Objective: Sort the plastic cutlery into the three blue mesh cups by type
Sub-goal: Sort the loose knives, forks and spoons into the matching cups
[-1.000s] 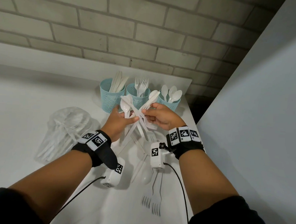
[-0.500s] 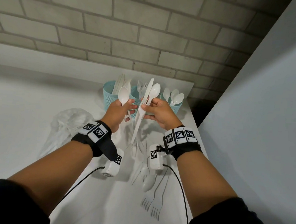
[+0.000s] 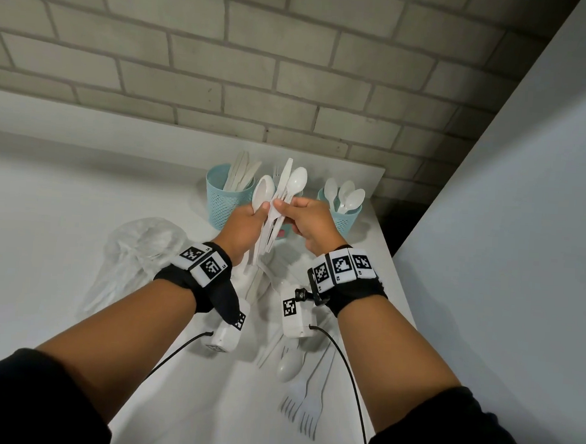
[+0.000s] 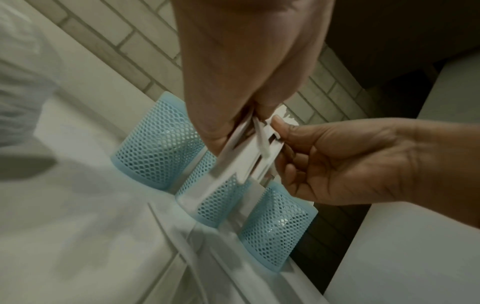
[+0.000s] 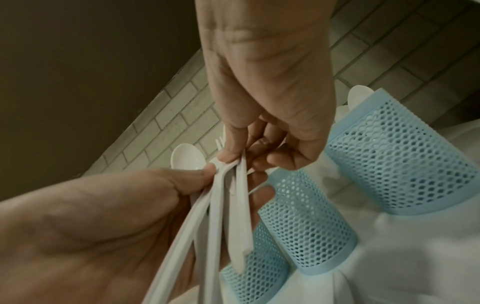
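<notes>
Head view looks down over both forearms; wrist views sit close under each palm; all share cups (image 3: 227, 197).

Right hand (image 5: 262, 86) reaching down from twelve o'clock, thumb and curled fingers (image 5: 231, 152) pinching the upper ends of a bunch of white cutlery handles (image 5: 226, 207). Left hand (image 5: 103, 226) entering from eight o'clock, thumb pressed on the same bunch, fingertips showing behind it. Handles fanning downward toward six o'clock. One spoon bowl (image 5: 187, 156) poking out above the left thumb, fork tines just beside it. Three blue mesh cups (image 5: 306, 222) lined from five to three o'clock on a white table (image 5: 415, 257). Spoon tips above the rim of the three o'clock cup. Brick wall (image 5: 182, 115) behind.
</notes>
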